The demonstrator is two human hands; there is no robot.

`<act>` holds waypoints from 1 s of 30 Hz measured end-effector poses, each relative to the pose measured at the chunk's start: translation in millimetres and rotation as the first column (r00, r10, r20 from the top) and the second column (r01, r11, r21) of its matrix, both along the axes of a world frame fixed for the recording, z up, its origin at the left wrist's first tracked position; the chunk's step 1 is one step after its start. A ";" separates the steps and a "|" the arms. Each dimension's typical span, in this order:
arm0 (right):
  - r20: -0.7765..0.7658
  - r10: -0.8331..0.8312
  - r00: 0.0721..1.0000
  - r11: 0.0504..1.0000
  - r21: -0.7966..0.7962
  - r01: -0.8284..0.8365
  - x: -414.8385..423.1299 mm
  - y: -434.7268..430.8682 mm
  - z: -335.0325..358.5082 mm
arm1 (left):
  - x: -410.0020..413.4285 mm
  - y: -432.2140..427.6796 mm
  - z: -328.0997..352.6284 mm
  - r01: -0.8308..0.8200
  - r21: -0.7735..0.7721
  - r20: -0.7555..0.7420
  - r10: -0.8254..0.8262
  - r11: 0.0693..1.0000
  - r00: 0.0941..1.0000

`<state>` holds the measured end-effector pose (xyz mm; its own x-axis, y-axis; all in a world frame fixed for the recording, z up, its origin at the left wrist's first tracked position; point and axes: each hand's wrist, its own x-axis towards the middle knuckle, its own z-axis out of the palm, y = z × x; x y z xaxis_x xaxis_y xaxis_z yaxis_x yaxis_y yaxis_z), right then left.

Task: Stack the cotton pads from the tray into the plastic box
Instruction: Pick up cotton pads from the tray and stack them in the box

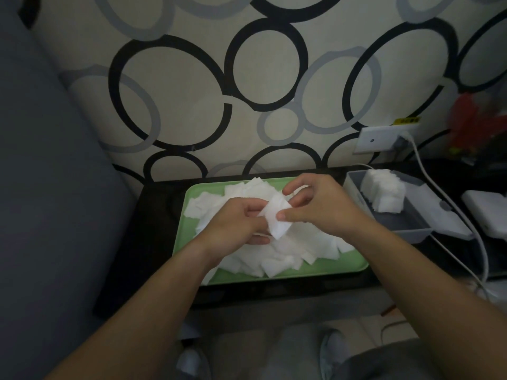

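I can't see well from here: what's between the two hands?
One white pad, pinched by the left hand and the right hand above the tray. The head view shows it.

Head-worn wide-angle view, forward and down, close above the tray (343, 266)

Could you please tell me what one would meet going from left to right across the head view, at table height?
Grey cushion → left hand → cotton pad pinched by both hands → right hand → plastic box → white cable.
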<state>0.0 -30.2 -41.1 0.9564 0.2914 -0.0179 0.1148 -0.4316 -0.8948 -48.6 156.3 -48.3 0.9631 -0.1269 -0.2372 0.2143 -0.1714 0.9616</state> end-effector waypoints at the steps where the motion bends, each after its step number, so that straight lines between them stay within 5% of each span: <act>1: 0.021 -0.006 1.000 0.999 -0.032 0.007 -0.5 0.8 -0.1 | 0.0 1.5 -0.5 0.008 -0.028 -0.014 -0.008 1.000 1.000; 4: 0.106 -0.009 0.994 0.993 -0.119 0.022 -0.2 4.0 -1.0 | 0.0 3.4 -0.2 -0.023 -0.119 -0.043 0.018 0.993 0.999; 8: 0.219 -0.111 0.969 0.978 -0.148 0.145 11.5 -1.5 -7.0 | 10.0 0.8 -10.1 -0.216 -0.005 0.067 0.216 0.976 0.974; 12: 0.164 -0.194 0.967 0.956 -0.191 0.224 26.7 -21.9 -20.5 | 18.0 2.8 -11.4 -0.352 -0.050 0.042 0.355 0.934 0.934; 17: 0.003 -0.027 1.000 0.956 -0.293 0.027 27.2 -27.4 -40.1 | 23.9 1.3 -13.9 -0.358 -0.057 0.019 0.359 0.932 0.933; 24: 0.131 -0.033 0.991 0.872 -0.481 0.093 34.9 -9.1 -46.9 | 28.1 -4.9 -15.1 -0.349 -0.043 0.032 0.350 0.936 0.936; 30: 0.229 0.010 0.973 0.918 -0.388 0.082 32.8 -4.7 -44.4 | 29.2 -4.8 -14.5 -0.362 -0.054 0.039 0.365 0.930 0.930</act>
